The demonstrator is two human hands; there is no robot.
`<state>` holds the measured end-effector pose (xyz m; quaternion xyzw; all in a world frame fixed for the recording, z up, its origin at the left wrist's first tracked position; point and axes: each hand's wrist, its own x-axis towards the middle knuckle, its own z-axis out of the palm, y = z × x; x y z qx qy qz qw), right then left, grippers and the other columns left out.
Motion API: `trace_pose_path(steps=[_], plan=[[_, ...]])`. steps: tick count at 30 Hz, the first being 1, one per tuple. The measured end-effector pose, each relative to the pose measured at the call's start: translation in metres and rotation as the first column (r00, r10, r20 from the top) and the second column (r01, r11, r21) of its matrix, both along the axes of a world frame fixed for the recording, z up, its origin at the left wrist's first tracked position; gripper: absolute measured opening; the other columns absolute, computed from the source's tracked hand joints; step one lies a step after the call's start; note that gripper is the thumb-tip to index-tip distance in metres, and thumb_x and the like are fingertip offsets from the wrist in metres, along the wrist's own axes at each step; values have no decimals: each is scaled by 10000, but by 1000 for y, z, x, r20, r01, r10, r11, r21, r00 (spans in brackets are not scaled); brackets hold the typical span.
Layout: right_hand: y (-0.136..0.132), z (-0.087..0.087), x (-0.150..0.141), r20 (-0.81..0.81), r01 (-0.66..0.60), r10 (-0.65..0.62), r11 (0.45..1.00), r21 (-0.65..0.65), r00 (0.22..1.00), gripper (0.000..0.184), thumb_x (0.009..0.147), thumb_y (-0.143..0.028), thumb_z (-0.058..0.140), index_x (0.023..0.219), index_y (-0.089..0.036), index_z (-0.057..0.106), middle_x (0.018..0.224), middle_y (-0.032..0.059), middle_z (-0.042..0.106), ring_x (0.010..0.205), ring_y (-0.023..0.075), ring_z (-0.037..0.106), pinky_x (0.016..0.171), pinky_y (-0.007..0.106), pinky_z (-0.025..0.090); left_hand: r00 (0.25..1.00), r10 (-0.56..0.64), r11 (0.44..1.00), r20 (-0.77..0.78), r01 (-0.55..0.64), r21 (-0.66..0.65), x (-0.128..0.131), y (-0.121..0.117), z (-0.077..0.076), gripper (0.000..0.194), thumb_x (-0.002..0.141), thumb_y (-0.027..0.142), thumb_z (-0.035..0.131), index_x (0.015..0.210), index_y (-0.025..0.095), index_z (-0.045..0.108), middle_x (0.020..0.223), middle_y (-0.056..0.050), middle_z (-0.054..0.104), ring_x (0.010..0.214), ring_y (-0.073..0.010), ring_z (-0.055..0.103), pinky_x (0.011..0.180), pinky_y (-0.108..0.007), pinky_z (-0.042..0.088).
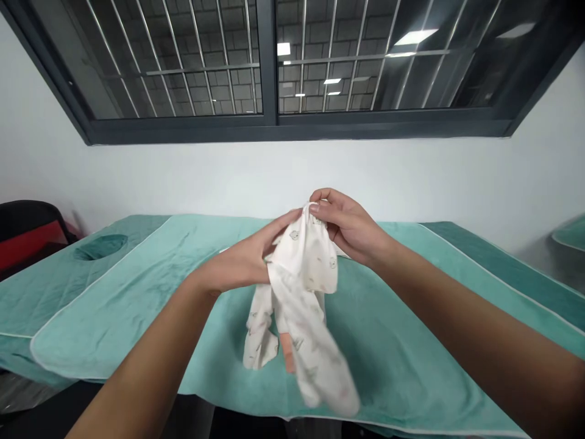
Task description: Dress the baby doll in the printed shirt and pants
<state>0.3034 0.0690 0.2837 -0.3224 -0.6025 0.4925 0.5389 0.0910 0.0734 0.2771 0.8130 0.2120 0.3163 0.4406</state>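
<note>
A small white garment [301, 292] with a faint printed pattern hangs in the air above a teal towel-covered bed [137, 292]. My right hand [347, 228] pinches its top edge with thumb and fingers closed. My left hand [247, 262] grips the cloth at its left side, fingers reaching up toward the same edge. The lower parts of the garment dangle down and blur near the bed's front edge.
The bed has a face hole [101, 246] at its left end and stands against a white wall under a dark barred window [269, 61]. A black and red object [27, 235] sits at the far left. Another teal surface [569, 235] shows at the right.
</note>
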Motion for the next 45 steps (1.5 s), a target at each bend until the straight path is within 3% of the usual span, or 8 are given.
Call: trace_pose_path(steps=[6, 15, 21, 26, 32, 38, 42, 45], plan=[[-10, 29, -7, 55, -20, 11, 987, 157, 998, 409, 690, -410, 791, 973, -235, 553, 846, -11, 594, 684, 113, 571, 609, 249, 481, 979, 23, 993, 201, 0, -114, 5, 1, 4, 1065, 518, 503, 848, 1452, 320, 371, 1340, -121, 560, 1230, -342, 546, 925, -434, 528], [-7, 48, 10, 197, -95, 46, 964, 247, 979, 400, 769, -376, 736, 1081, -204, 557, 830, -10, 591, 668, 96, 589, 579, 217, 471, 833, -20, 946, 553, 195, -259, 17, 4, 7, 695, 698, 307, 674, 1361, 250, 472, 1342, -98, 569, 1214, -317, 551, 994, -439, 465], [-9, 47, 1, 259, -176, 122, 965, 194, 958, 413, 776, -349, 726, 1120, -195, 560, 943, 30, 632, 759, 127, 623, 631, 237, 499, 920, 228, 968, 320, -177, -178, 40, 5, 1, 497, 675, 231, 748, 1153, 177, 620, 1030, -59, 689, 935, -229, 631, 787, -302, 495], [-8, 27, 3, 309, -85, 58, 994, 74, 949, 382, 777, -391, 726, 1065, -177, 593, 882, 26, 648, 722, 111, 604, 604, 210, 475, 780, 492, 865, 385, -489, -116, 41, 11, 0, 136, 673, 134, 667, 801, 160, 630, 747, 30, 622, 697, -114, 546, 632, -205, 425], [-9, 4, 9, 582, -367, 413, 908, -203, 700, 304, 800, -392, 703, 990, -156, 686, 1000, 48, 685, 909, 157, 629, 773, 243, 497, 875, 402, 915, 271, -368, -167, 37, 8, -11, 81, 691, 161, 650, 763, 167, 614, 693, 46, 573, 661, -101, 526, 613, -194, 416], [-9, -15, 26, 182, -388, 429, 895, -222, 885, 331, 837, -430, 660, 935, -114, 652, 820, 46, 652, 755, 143, 620, 695, 253, 500, 999, 15, 942, 47, 2, -336, 15, 5, -17, 399, 681, 312, 776, 1042, 186, 661, 961, -41, 661, 817, -185, 626, 676, -254, 483], [-17, -32, 15, -123, -370, 352, 910, -190, 928, 401, 825, -469, 662, 1045, -138, 615, 835, 46, 649, 740, 152, 620, 683, 264, 511, 968, 148, 910, 203, -53, -411, 18, 8, -27, 301, 711, 337, 763, 946, 178, 661, 873, -22, 659, 716, -141, 612, 623, -221, 461], [-22, -41, 3, -114, -410, 393, 880, -239, 912, 442, 838, -484, 652, 1101, -132, 613, 877, 58, 663, 733, 134, 621, 677, 243, 510, 813, 348, 841, 466, -50, -539, 30, 11, -34, 274, 687, 299, 776, 873, 191, 606, 752, 32, 619, 626, -96, 581, 581, -186, 446]])
